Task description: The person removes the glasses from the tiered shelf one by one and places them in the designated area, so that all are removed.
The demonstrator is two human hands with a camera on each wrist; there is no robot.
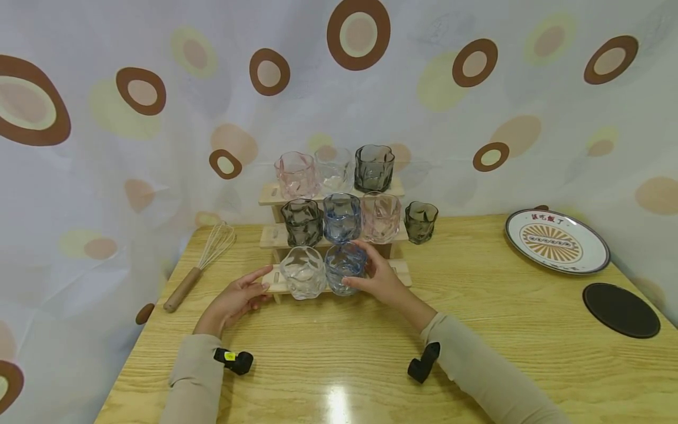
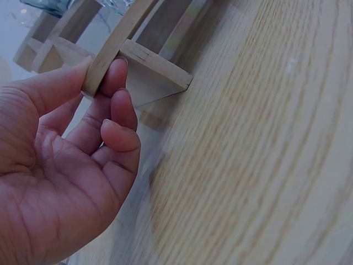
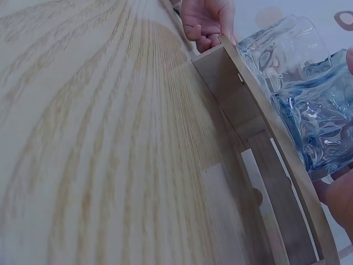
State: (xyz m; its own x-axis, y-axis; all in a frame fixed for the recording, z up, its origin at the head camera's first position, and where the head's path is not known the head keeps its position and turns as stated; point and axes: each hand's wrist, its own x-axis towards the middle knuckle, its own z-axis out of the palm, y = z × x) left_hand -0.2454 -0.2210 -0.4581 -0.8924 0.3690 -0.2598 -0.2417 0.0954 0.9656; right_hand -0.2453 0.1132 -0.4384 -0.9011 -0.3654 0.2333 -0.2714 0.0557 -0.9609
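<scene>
A three-tier wooden stand (image 1: 272, 237) bears glass cups in the middle of the table. My left hand (image 1: 239, 298) pinches the left end of its lowest shelf (image 2: 105, 61) between thumb and fingers. My right hand (image 1: 382, 281) grips a blue glass cup (image 1: 345, 270) on that shelf, thumb at the front and fingers at its right side. Left of it sits a clear glass cup (image 1: 303, 272). The middle shelf carries a grey cup (image 1: 303, 224), a blue cup (image 1: 342, 219) and a pink cup (image 1: 380, 218).
On the top shelf stand a pink cup (image 1: 296, 175), a clear cup (image 1: 333, 171) and a grey cup (image 1: 374, 169). Another grey cup (image 1: 421, 222) stands right of the stand. A whisk (image 1: 200, 268) lies left; a plate (image 1: 557, 241) and black disc (image 1: 621, 310) lie right.
</scene>
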